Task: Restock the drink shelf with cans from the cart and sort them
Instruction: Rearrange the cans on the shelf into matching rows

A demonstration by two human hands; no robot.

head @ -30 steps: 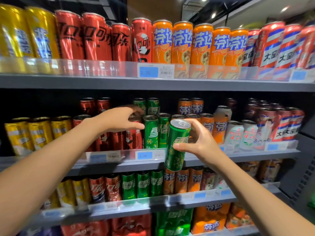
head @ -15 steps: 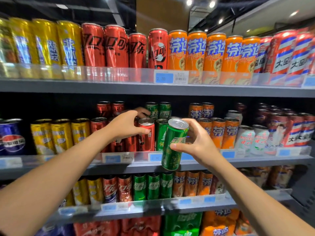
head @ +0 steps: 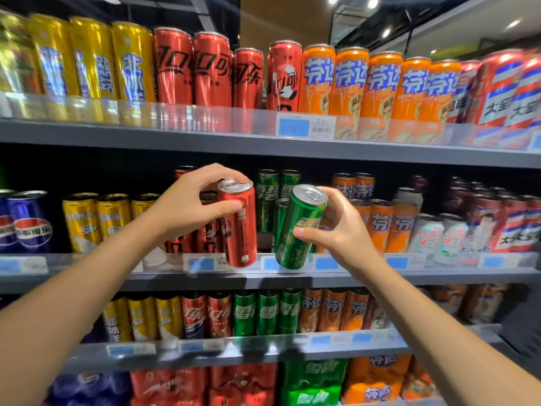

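My left hand grips a tall red cola can near its top, holding it upright in front of the middle shelf. My right hand holds a green soda can, tilted with its top leaning right, beside the red one. Both cans hang in front of the shelf's front lip. Behind them stand red cans and green cans in rows.
The top shelf carries yellow, red and orange cans. Blue cola cans and yellow cans fill the middle shelf's left, orange cans and white cans its right. A lower shelf holds mixed cans; multipacks lie beneath.
My left hand has pulled a red can out of the middle shelf row toward me. The green can in my right hand has risen a little and tilted more.
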